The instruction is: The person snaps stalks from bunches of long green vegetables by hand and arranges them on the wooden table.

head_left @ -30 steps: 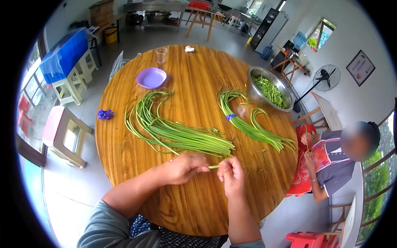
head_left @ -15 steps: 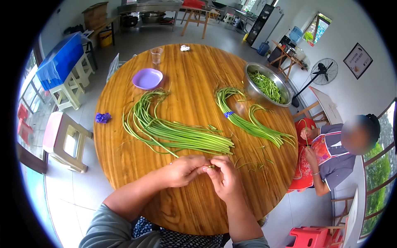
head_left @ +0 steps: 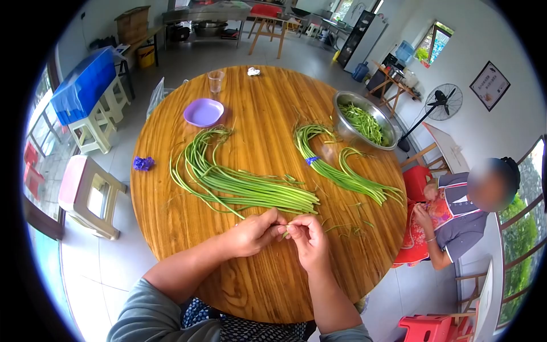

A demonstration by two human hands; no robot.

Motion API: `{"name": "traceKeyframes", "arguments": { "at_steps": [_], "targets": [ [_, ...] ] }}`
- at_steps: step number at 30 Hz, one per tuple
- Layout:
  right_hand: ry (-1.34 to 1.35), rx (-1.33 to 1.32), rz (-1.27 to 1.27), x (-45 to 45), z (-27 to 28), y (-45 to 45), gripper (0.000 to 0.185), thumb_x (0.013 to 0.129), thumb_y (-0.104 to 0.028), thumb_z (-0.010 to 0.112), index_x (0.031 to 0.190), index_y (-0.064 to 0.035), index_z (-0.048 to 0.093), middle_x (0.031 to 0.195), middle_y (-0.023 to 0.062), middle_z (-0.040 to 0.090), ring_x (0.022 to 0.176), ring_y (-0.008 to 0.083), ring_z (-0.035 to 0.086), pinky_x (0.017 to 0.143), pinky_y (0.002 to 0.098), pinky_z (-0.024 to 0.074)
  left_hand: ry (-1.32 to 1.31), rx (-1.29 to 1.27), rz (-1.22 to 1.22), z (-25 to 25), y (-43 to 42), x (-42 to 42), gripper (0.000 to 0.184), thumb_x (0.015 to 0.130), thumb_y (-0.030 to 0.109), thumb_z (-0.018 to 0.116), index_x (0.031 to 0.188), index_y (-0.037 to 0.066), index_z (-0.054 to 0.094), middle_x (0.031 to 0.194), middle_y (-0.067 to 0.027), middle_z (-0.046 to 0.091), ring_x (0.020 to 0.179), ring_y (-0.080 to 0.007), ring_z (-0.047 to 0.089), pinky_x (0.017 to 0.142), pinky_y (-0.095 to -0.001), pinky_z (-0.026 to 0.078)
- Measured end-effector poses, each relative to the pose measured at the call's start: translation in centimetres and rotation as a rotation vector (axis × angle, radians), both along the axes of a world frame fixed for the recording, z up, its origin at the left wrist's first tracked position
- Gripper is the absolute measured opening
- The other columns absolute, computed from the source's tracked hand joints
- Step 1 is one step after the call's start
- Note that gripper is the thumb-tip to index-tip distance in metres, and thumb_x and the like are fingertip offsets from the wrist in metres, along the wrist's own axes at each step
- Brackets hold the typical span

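My left hand [head_left: 252, 233] is closed on a garlic scape, whose thin green stem [head_left: 233, 211] runs out behind it toward the pile. Fingertip to fingertip with it, my right hand [head_left: 310, 244] pinches the end of the same scape just above the table. Most of that end is hidden by the fingers. Beyond my hands lies a loose pile of long garlic scapes [head_left: 245, 185], curled at the far left, with cut ends to the right. A second bunch of garlic scapes [head_left: 347, 178], bound with a purple tie [head_left: 311, 160], lies to the right.
On the round wooden table [head_left: 268, 290] stand a steel bowl [head_left: 356, 138] of cut green pieces, a purple dish [head_left: 203, 113] and a clear cup [head_left: 216, 82]. Purple ties [head_left: 143, 163] lie at the left edge. Another person [head_left: 456, 211] sits at the right.
My right hand has shifted slightly left and its fingertips have closed nearer my left hand's. The other person's raised hand has moved, and the stem seen there no longer shows.
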State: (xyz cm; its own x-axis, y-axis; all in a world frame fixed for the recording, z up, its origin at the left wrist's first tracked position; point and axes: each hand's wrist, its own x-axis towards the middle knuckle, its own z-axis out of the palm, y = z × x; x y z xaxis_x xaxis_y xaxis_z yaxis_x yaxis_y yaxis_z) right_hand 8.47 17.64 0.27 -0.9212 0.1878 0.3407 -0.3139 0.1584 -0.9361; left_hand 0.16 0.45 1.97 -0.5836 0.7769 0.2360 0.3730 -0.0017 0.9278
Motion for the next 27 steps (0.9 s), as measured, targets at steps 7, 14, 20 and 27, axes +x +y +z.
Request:
{"name": "traceKeyframes", "arguments": {
  "at_steps": [7, 14, 20, 27],
  "targets": [
    [-0.071, -0.091, 0.133, -0.3, -0.1, 0.5, 0.017, 0.094, -0.008, 0.066, 0.103, -0.0015, 0.053, 0.095, 0.0063, 0.059, 0.083, 0.0123, 0.060, 0.076, 0.0263, 0.0503, 0.030, 0.066, 0.011, -0.5, 0.0, -0.3, 0.013, 0.101, 0.014, 0.052, 0.104, 0.002, 0.051, 0.082, -0.0107, 0.063, 0.076, -0.0251, 0.064, 0.070, -0.0343, 0.051],
    [0.028, -0.423, -0.003, -0.7, -0.7, 2.2, 0.012, 0.096, -0.005, 0.059, 0.104, -0.0057, 0.050, 0.104, 0.0087, 0.059, 0.096, 0.0151, 0.057, 0.081, 0.0267, 0.0446, 0.001, 0.045, 0.034, -0.6, 0.1, -0.3, 0.011, 0.100, 0.013, 0.054, 0.105, 0.003, 0.053, 0.082, -0.0119, 0.063, 0.078, -0.0256, 0.065, 0.070, -0.0344, 0.051],
    [0.044, -0.713, 0.007, -1.0, 0.4, 3.9, 0.011, 0.095, -0.003, 0.053, 0.106, -0.0071, 0.052, 0.111, 0.0097, 0.058, 0.092, 0.0197, 0.055, 0.082, 0.0314, 0.0443, 0.266, 0.085, 0.180, -0.7, 0.3, -0.6, 0.011, 0.096, 0.014, 0.059, 0.100, 0.004, 0.059, 0.087, -0.0155, 0.064, 0.083, -0.0338, 0.065, 0.070, -0.0387, 0.052],
    [-0.159, -0.372, 0.178, -0.5, 0.0, 1.0, 0.010, 0.097, -0.004, 0.056, 0.107, -0.0048, 0.053, 0.095, 0.0032, 0.056, 0.077, 0.0099, 0.047, 0.067, 0.0234, 0.0392, 0.274, 0.116, 0.163, -1.5, 0.5, -0.6, 0.015, 0.094, 0.016, 0.063, 0.100, 0.003, 0.060, 0.089, -0.0179, 0.066, 0.086, -0.0367, 0.065, 0.072, -0.0415, 0.052]
  ]
}}
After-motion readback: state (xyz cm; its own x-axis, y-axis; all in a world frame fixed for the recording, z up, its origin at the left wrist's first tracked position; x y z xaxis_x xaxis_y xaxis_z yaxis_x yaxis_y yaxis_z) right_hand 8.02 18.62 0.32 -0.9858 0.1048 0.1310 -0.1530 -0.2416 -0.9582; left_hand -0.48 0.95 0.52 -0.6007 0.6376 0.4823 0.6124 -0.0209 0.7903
